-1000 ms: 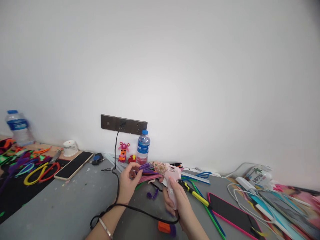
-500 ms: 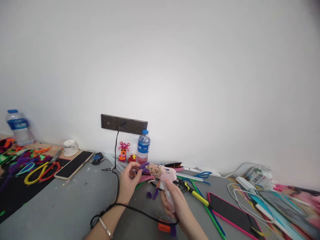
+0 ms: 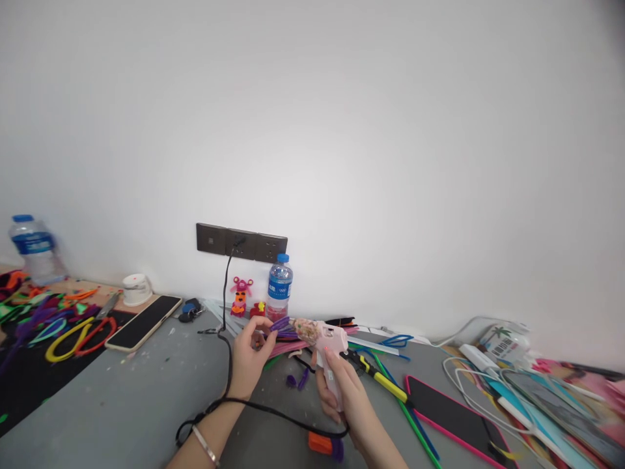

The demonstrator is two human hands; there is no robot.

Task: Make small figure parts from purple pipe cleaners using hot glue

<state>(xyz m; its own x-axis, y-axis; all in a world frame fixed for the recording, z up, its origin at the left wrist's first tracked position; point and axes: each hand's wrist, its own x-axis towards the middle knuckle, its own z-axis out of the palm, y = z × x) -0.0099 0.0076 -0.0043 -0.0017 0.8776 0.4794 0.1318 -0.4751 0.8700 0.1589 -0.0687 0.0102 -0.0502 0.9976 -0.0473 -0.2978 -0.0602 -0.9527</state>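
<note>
The pink glue gun (image 3: 333,338), gripped in the right hand (image 3: 344,383), sits slightly farther right of the blue-capped water bottle (image 3: 280,286) than half a second earlier. In front of the bottle, the left hand (image 3: 250,357) pinches a purple pipe-cleaner piece (image 3: 280,325) near the nozzle (image 3: 295,324). The black power cord (image 3: 288,415), draped across the left forearm (image 3: 217,426), could snag, jerking the presumably hot tip onto fingers.
</note>
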